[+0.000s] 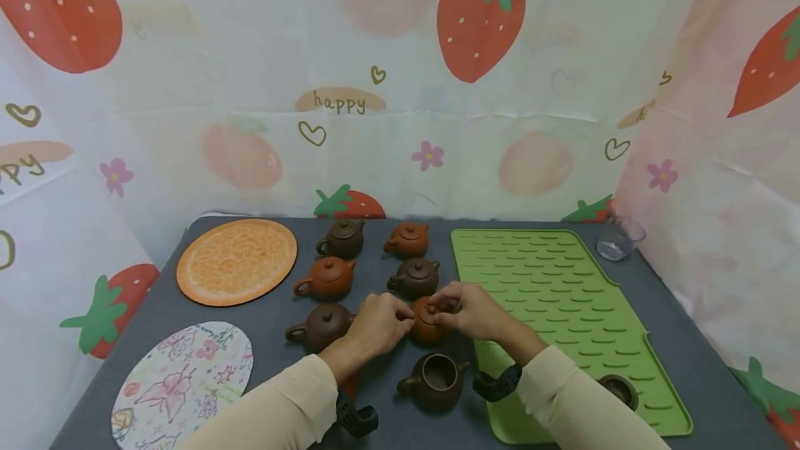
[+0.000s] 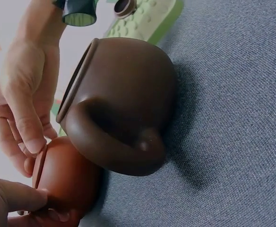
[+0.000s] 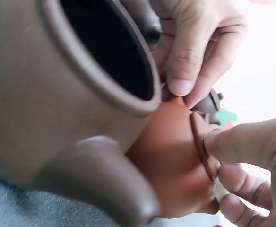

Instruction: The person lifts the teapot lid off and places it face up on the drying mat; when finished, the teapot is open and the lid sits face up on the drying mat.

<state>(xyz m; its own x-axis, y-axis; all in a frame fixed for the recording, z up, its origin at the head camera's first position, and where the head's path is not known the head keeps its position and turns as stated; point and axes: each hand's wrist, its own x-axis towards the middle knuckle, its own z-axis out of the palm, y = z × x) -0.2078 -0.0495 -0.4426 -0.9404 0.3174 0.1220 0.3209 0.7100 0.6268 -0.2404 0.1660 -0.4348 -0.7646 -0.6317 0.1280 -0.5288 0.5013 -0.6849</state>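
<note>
Orange teapot (image 1: 428, 333) on grey table (image 1: 696, 373), strawberry backdrop (image 1: 387, 182)

Had placemats (image 1: 237, 262) at left on the counter (image 1: 681, 346), mat (image 1: 531, 297) at right bearing a small piece (image 1: 619, 393), teapots (image 1: 333, 280) in two columns between, open teapot (image 1: 431, 394) nearest in right column, glass (image 1: 617, 240) beside mat's far corner.

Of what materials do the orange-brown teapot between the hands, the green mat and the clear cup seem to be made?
Orange-brown teapot: probably unglazed clay; smooth, soft sheen, no glassy shine.
Green mat: likely silicone or soft plastic; matte, with moulded-looking ridges.
Clear cup: glass or plastic, I cannot tell; smooth, see-through.
</note>
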